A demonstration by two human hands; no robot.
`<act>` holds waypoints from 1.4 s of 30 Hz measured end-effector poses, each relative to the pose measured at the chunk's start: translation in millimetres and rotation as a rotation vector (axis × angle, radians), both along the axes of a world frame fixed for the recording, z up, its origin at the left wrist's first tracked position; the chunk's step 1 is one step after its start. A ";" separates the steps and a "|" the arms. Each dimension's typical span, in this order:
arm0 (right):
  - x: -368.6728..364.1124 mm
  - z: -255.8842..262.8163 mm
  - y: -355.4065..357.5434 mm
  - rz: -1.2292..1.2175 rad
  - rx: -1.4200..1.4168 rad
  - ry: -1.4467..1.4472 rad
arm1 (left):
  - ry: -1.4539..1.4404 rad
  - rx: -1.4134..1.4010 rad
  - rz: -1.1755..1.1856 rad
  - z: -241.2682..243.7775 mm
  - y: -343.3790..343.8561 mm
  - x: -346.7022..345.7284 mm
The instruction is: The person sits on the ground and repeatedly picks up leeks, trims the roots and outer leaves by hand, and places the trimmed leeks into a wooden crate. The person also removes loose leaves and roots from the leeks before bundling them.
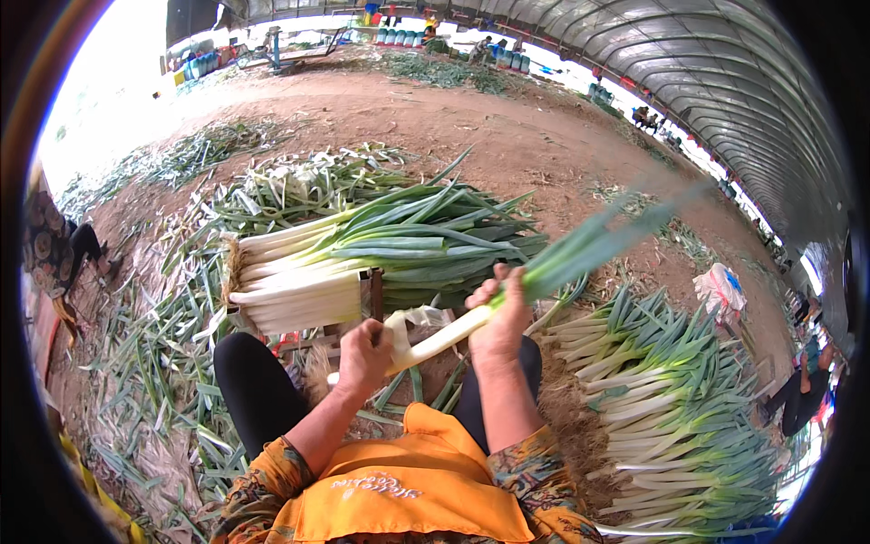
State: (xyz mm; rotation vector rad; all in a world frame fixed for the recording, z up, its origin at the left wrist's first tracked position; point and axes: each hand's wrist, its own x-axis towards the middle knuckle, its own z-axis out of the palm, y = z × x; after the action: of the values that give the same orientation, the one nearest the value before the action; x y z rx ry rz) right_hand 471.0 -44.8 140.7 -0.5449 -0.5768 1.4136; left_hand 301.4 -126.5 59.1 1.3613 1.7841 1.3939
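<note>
A long leek [442, 340], probably a large green onion, lies slantwise over my lap, its roots at the lower left and its blurred green leaves at the upper right. My right hand [501, 316] is closed round the stalk where white turns to green. Near the root end, my left hand [366, 357] pinches a pale outer layer [408, 325] that stands away from the stalk. In front of my knees a neat stack of similar stalks [299, 296] rests on a low metal frame [372, 292], roots to the left.
Many untrimmed stalks [646, 401] lie in a row on the soil at my right. Leaf scraps [149, 367] cover the ground at left and beyond the stack. A white bag [720, 292] stands at right. People sit at both sides, one at far left [51, 245].
</note>
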 end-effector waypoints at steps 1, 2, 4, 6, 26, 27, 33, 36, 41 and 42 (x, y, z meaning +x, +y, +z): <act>8.5 -1.4 5.4 0.071 0.023 0.072 | -0.224 0.056 -0.008 -5.0 -0.7 -6.4; 19.1 -9.3 11.0 0.136 0.087 0.123 | -0.447 0.115 -0.011 -14.2 1.3 -13.3; 40.0 -21.0 17.4 0.118 0.143 0.169 | -0.883 0.304 -0.023 -6.3 3.1 -10.5; 57.1 -30.5 20.3 0.021 0.135 0.184 | -1.087 0.353 -0.023 -8.9 -2.8 -17.0; 67.2 42.9 6.2 0.381 0.522 0.159 | 0.273 0.056 -0.556 54.4 -47.0 6.4; 67.8 49.4 3.2 0.321 0.463 0.144 | 0.414 0.166 -0.543 44.9 -40.7 11.4; 106.0 43.9 1.0 0.391 0.536 0.213 | 0.815 0.454 -0.781 40.1 -37.1 -1.1; 116.8 41.7 -5.1 0.502 0.639 0.305 | 0.740 0.437 -0.759 40.2 -56.8 -4.2; 148.7 41.3 -1.7 0.474 0.760 0.386 | 0.658 0.067 -0.287 33.8 -85.9 -74.7; 151.2 43.0 -0.2 0.504 0.816 0.402 | 0.748 0.082 -0.341 37.7 -85.9 -72.9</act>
State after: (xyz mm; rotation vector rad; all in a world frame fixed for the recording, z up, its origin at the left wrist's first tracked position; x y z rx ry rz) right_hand 622.2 -45.0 183.6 0.5604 -0.9222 1.5380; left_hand 228.5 -212.4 96.8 2.3141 1.7815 0.8257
